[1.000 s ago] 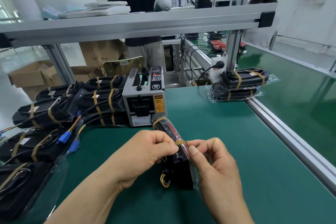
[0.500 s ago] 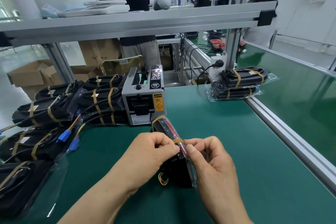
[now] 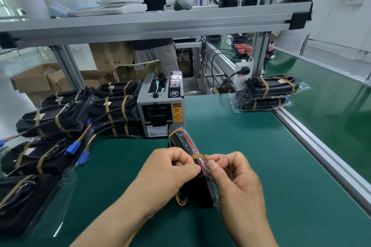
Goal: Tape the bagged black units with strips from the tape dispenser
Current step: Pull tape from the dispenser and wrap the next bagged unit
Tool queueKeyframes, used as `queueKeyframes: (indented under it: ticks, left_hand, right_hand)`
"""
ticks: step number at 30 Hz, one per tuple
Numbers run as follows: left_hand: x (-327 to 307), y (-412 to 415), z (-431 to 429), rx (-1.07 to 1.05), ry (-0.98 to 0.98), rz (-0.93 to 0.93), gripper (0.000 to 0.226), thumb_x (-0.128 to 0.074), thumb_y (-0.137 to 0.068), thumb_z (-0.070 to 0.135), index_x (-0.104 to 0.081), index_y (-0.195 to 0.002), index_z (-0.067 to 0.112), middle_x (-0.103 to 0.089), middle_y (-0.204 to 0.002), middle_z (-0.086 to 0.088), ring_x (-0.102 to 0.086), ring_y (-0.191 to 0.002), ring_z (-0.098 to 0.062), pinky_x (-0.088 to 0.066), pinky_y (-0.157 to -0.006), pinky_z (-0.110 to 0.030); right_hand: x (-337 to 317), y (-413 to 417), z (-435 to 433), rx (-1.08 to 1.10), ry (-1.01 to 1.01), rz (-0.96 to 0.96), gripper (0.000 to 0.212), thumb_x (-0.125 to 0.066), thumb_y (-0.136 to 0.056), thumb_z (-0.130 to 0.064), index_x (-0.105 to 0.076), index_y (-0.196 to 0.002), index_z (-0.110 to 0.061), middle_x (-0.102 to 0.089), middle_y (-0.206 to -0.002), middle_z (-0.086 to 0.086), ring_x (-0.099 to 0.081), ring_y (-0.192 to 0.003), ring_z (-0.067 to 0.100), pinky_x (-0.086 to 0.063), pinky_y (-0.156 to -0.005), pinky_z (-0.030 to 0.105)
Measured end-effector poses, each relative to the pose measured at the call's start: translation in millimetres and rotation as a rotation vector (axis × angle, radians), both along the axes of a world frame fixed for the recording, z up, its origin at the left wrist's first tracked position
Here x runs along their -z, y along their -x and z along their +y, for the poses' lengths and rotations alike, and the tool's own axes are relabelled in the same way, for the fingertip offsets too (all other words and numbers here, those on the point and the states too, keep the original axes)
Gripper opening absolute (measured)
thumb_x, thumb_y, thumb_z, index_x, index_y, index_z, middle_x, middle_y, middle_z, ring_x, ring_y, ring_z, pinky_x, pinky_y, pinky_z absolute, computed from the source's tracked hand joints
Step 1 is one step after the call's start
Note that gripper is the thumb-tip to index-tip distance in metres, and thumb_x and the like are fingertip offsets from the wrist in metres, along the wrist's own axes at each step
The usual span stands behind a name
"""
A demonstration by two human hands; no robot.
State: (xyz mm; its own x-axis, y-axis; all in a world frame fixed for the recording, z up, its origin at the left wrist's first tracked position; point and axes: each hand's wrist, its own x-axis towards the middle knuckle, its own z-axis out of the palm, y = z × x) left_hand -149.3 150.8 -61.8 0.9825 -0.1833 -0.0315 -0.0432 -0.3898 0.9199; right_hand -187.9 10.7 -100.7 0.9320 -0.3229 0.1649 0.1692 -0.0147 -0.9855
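- The fingers (image 3: 181, 161) of the left hand (image 3: 168, 176) are curling tight and pinching one end of a tan tape strip (image 3: 197, 155) against the left face of the bagged black unit (image 3: 185, 142). The right hand (image 3: 239, 186) is pinching the other end between thumb and forefinger, so neither hand is lying slack.
- The unit is standing on its long edge at the centre of the frame, on the green mat (image 3: 251, 146), just in front of the tape dispenser (image 3: 162, 106). Its far end is already wearing one band.
- Over the last second the hands are drawing closer together across the top edge, while the strip and the unit are staying where they were.
- That is suggesting the second band is nearly pressed home and this unit is close to joining the finished ones.
- Taped units (image 3: 58, 120) are lying in rows at the left of the frame, and a stacked pair (image 3: 267, 94) is sitting at the upper right.
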Motion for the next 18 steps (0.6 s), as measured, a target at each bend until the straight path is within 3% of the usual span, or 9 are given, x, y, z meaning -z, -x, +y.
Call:
queueKeyframes:
  ticks: [5, 10, 14, 18]
  left_hand:
    - [2.0, 0.7, 0.6, -0.001, -0.022, -0.021, 0.015, -0.074, -0.079, 0.026, -0.067, -0.068, 0.020, -0.044, -0.054, 0.010, -0.040, -0.055, -0.010, -0.039, -0.060, -0.028]
    - [4.8, 1.8, -1.1, -0.015, -0.029, -0.056, 0.010, -0.073, -0.074, 0.032, -0.064, -0.072, 0.027, -0.042, -0.053, 0.014, -0.039, -0.052, -0.007, -0.037, -0.057, -0.026]
    - [8.2, 1.0, -7.3, -0.087, 0.030, -0.072, 0.024, -0.067, -0.063, 0.041, -0.058, -0.083, 0.030, -0.043, -0.054, 0.014, -0.041, -0.051, -0.006, -0.040, -0.059, -0.028]
    - [11.6, -4.8, -12.2, -0.126, 0.058, -0.097, 0.016, -0.072, -0.072, 0.038, -0.059, -0.077, 0.029, -0.041, -0.049, 0.014, -0.038, -0.048, -0.007, -0.040, -0.059, -0.034]
  right_hand:
    - [-1.2, 0.6, 1.2, 0.002, -0.002, -0.001, 0.023, -0.066, -0.089, -0.012, -0.056, -0.072, -0.023, -0.076, -0.093, -0.007, -0.071, -0.091, 0.010, -0.053, -0.084, 0.039]
    - [-1.2, 0.3, 0.7, -0.005, -0.024, 0.000, 0.025, -0.066, -0.089, -0.010, -0.056, -0.071, -0.024, -0.076, -0.092, -0.007, -0.071, -0.090, 0.010, -0.050, -0.077, 0.028]
    - [-1.5, -0.3, 0.4, -0.004, -0.044, -0.011, 0.022, -0.067, -0.087, -0.012, -0.057, -0.071, -0.023, -0.075, -0.091, -0.007, -0.070, -0.086, 0.008, -0.051, -0.071, 0.017]
    - [-1.2, -0.4, 0.0, -0.010, -0.065, -0.017, 0.022, -0.069, -0.086, -0.013, -0.057, -0.070, -0.022, -0.075, -0.090, -0.009, -0.070, -0.083, 0.006, -0.050, -0.067, 0.012]
